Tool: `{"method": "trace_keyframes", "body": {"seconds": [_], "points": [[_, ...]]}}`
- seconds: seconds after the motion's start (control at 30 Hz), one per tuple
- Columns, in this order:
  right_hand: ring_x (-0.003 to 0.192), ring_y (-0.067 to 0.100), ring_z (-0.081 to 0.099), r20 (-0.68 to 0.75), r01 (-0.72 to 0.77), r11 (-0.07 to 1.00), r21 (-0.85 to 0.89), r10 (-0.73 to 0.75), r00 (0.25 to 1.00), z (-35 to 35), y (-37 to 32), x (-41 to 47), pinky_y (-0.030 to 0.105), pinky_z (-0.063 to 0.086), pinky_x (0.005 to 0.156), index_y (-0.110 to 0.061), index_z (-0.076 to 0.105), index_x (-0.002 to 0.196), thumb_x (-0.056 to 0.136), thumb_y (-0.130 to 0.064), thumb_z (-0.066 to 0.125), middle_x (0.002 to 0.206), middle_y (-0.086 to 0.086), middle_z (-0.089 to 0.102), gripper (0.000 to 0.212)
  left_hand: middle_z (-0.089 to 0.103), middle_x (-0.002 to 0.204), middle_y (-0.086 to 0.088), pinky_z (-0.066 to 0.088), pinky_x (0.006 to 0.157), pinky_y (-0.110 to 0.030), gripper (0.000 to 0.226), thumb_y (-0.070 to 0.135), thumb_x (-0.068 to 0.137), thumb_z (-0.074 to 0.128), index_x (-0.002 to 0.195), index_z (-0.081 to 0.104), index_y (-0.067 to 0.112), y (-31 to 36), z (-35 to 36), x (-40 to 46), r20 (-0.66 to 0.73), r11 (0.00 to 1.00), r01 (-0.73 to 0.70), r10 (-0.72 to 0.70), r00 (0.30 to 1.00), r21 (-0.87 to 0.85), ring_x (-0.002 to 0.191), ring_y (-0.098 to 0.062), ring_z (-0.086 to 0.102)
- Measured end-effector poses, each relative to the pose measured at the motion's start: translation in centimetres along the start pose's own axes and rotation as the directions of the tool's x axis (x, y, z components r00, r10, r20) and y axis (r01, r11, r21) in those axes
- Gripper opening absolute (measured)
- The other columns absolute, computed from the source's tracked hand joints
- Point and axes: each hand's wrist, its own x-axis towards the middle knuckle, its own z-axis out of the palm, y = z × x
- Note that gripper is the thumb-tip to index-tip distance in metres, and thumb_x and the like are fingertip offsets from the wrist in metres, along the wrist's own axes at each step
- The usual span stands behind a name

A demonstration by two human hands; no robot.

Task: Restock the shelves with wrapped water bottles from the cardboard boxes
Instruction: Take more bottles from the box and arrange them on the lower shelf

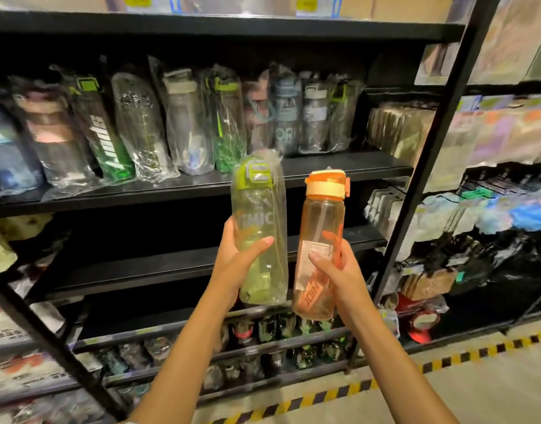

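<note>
Right now the left hand (238,252) grips a wrapped green bottle (261,231) and the right hand (333,267) grips an orange bottle (319,246), both upright just below the stocked shelf (339,166). Placing seems the step; next, lift each into the bare stretch above the fingers.

a shop stockroom or retail aisle: black metal shelving (201,188) packed with plastic-wrapped water bottles (183,123), further racks of bagged goods (492,133) alongside, yellow-black hazard tape (446,361) on the floor.
</note>
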Motion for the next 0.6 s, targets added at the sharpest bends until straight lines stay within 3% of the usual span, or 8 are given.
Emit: {"method": "trace_keyframes", "body": {"seconds": [0.17,0.3,0.43,0.6], "points": [[0.109,0.028,0.072,0.012,0.031,0.998,0.046,-0.032,0.999,-2.5,-1.9,5.5,0.045,0.060,0.086,-0.029,0.055,0.140,0.083,-0.028,0.084,0.126,0.006,0.072,0.064,0.066,0.134,0.008,0.054,0.105,-0.045,0.075,0.027,0.085,0.085,0.147,0.043,0.030,2.1,2.8,7.1,-0.079,0.995,-0.099,0.100,0.992,0.014,0.119,-0.009,0.067],[0.115,0.025,0.071,0.045,0.057,0.998,0.025,-0.059,0.997,-4.0,-3.3,10.9,0.041,0.057,0.091,-0.026,0.053,0.141,0.080,-0.026,0.087,0.126,0.004,0.072,0.070,0.053,0.149,0.010,0.048,0.113,-0.043,0.105,0.052,0.069,0.091,0.155,0.033,0.035,3.5,3.9,13.7,-0.153,0.988,-0.143,0.150,0.977,0.055,0.133,-0.009,0.057],[0.111,0.024,0.073,0.087,0.062,0.998,0.010,-0.062,0.994,-5.4,-4.7,15.9,0.038,0.057,0.085,-0.026,0.055,0.138,0.078,-0.028,0.085,0.119,0.000,0.075,0.068,0.060,0.141,0.010,0.051,0.109,-0.042,0.103,0.050,0.068,0.091,0.153,0.037,0.030,4.9,5.1,19.8,-0.245,0.975,-0.196,0.217,0.945,0.107,0.125,-0.007,0.062],[0.111,0.024,0.072,0.126,0.070,0.997,0.019,-0.072,0.989,-6.8,-5.8,20.8,0.036,0.058,0.084,-0.026,0.054,0.141,0.075,-0.028,0.081,0.121,0.000,0.074,0.071,0.049,0.153,0.006,0.046,0.114,-0.044,0.120,0.064,0.059,0.092,0.156,0.031,0.031,5.4,6.0,25.8,-0.326,0.959,-0.180,0.245,0.913,0.218,0.137,-0.013,0.052]]}}
